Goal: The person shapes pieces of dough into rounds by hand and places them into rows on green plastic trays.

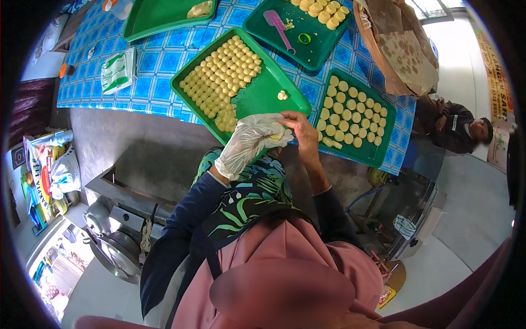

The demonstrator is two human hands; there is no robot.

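My left hand (249,141), in a thin clear plastic glove, is curled round a small piece of pale yellow dough (280,135) at the near edge of a green tray (285,104). My bare right hand (302,130) meets it from the right, its fingers bent with the tips at the dough and glove. What the right fingers pinch is partly hidden. Rows of small round dough balls (222,71) fill the tray's left side, and one small crumbly lump (282,95) lies apart on its right. Close to my right hand, another green tray (378,156) carries flattened round dough pieces (350,112).
Farther back, a green tray (315,57) holds a pink spatula (278,30), a green ring cutter (304,38) and more rounds. A far-left tray (142,22) has a dough lump. A plastic packet (118,71) lies on the blue checked tablecloth (159,60). A person (460,126) is at right.
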